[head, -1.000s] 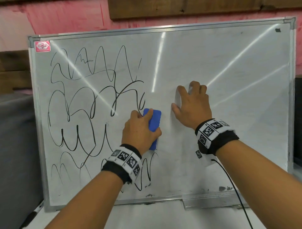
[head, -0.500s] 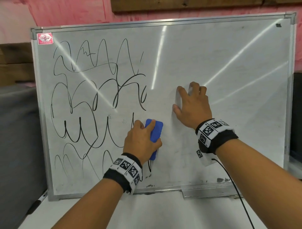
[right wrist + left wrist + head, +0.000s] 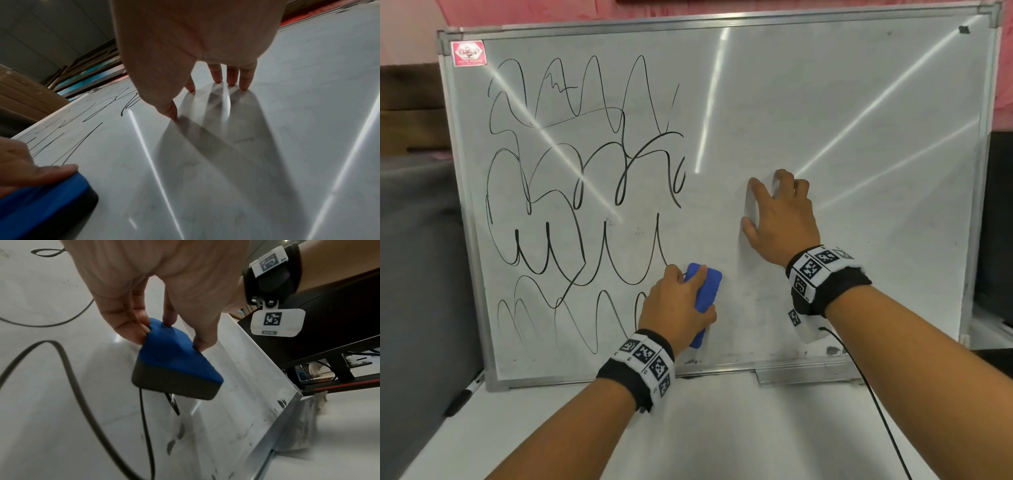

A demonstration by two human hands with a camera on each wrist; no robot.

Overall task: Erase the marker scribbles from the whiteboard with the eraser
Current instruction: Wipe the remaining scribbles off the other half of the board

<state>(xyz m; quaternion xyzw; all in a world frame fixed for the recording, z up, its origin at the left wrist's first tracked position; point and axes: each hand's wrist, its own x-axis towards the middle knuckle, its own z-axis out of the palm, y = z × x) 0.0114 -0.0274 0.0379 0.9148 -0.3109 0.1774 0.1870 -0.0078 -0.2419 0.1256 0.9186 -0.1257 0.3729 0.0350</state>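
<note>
The whiteboard (image 3: 825, 102) stands upright on a white table, its left half covered with black marker scribbles (image 3: 571, 192). My left hand (image 3: 678, 305) grips the blue eraser (image 3: 703, 291) and presses its dark felt face against the board, low and near the middle, at the right edge of the scribbles. In the left wrist view, fingers and thumb pinch the eraser (image 3: 174, 360) by its sides. My right hand (image 3: 780, 219) rests on the wiped right half with spread straight fingers; the right wrist view shows its fingertips (image 3: 232, 82) touching the board.
A metal tray (image 3: 801, 373) runs along the board's lower frame on the right. A black marker (image 3: 464, 394) lies on the table by the board's lower left corner. A grey surface stands left, a dark shelf right. A black cable (image 3: 876, 404) hangs from my right wrist.
My left hand has slid the eraser downward along the scribbles' right edge, and the strokes it crossed are gone. The right hand has stayed pressed in place.
</note>
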